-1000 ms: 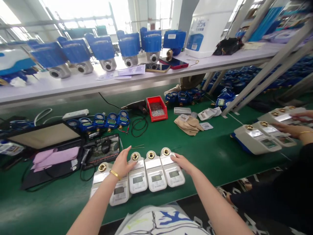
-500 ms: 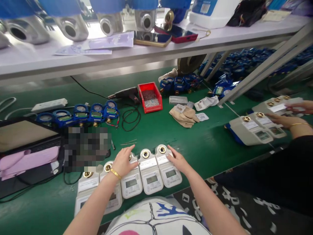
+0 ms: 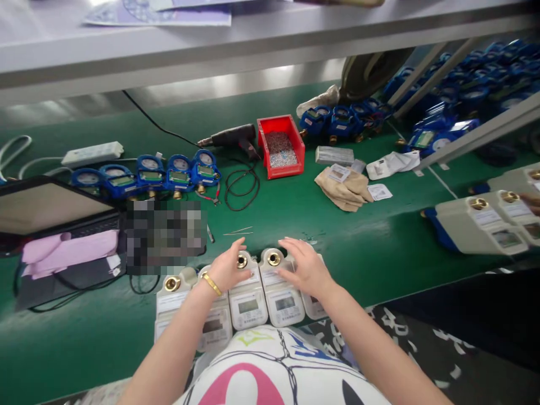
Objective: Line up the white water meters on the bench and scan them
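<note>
Several white water meters [image 3: 248,295] with brass ports lie in a row on the green bench [image 3: 358,247] right in front of me. My left hand [image 3: 228,267], with a gold bracelet on the wrist, rests on the second and third meters, fingers apart. Over the rightmost meter, my right hand [image 3: 306,267] lies spread, touching its top. Neither hand grips anything.
Behind stand a red bin of screws [image 3: 282,146], a black electric screwdriver [image 3: 230,136], a row of blue meters [image 3: 147,174], beige gloves [image 3: 343,188], a laptop [image 3: 50,208] and pink cloth [image 3: 70,250]. More white meters [image 3: 485,225] lie at right by another person's hand [image 3: 532,203]. A shelf [image 3: 253,39] overhangs.
The view has tilted down and closer. My right hand has slid left over the rightmost meter, and the row of meters sits nearer my body.
</note>
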`<state>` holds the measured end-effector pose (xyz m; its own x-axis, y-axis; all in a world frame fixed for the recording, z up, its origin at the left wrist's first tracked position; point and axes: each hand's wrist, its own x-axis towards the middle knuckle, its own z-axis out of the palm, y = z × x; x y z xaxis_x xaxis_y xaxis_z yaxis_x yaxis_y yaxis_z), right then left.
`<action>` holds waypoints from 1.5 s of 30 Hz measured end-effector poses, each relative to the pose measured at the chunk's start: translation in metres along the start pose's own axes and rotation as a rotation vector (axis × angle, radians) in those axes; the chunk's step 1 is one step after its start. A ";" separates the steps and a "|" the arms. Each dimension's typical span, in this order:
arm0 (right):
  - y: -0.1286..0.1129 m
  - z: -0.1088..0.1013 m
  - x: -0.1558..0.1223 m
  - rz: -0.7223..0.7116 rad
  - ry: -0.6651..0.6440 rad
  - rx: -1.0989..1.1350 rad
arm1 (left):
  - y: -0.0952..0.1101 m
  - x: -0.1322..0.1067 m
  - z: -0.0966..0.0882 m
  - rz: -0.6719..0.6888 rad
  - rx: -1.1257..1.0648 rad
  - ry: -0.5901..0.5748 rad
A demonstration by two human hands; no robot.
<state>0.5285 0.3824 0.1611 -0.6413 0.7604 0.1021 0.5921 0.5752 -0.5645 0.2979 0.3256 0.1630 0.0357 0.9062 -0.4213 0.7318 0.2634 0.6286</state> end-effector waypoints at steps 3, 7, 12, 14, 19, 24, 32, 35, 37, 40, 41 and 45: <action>-0.018 0.016 0.014 -0.043 -0.150 -0.083 | -0.002 0.002 0.003 0.006 0.010 0.019; -0.024 0.028 0.018 -0.030 -0.171 -0.131 | -0.003 0.000 0.005 0.015 0.016 0.040; -0.022 0.034 0.015 -0.055 -0.164 -0.163 | -0.001 -0.006 0.007 0.029 0.002 0.057; -0.021 0.036 0.016 -0.046 -0.159 -0.177 | -0.001 -0.005 0.007 0.032 0.001 0.057; -0.021 0.040 0.019 -0.044 -0.174 -0.205 | -0.006 -0.001 0.005 0.042 0.018 0.043; -0.022 0.047 0.013 -0.007 -0.117 -0.194 | -0.006 -0.011 0.014 0.051 0.005 -0.017; -0.018 0.052 0.010 0.006 -0.109 -0.208 | -0.009 -0.043 -0.004 0.121 0.037 0.107; -0.019 0.051 0.006 -0.002 -0.105 -0.216 | -0.030 -0.060 -0.030 0.063 0.200 0.179; -0.021 0.053 0.003 -0.007 -0.090 -0.219 | -0.047 -0.071 -0.042 0.014 0.305 0.175; -0.024 0.056 0.000 0.008 -0.081 -0.230 | -0.069 -0.084 -0.049 -0.099 0.359 0.162; -0.024 0.056 -0.001 0.006 -0.086 -0.232 | -0.075 -0.087 -0.050 -0.148 0.347 0.152; -0.019 0.036 -0.006 -0.068 -0.028 -0.200 | -0.098 -0.102 -0.054 -0.187 0.126 0.141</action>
<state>0.5032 0.3559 0.1417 -0.6947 0.7108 0.1102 0.6304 0.6755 -0.3825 0.1858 0.2258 0.1798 -0.1968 0.8853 -0.4214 0.7959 0.3953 0.4586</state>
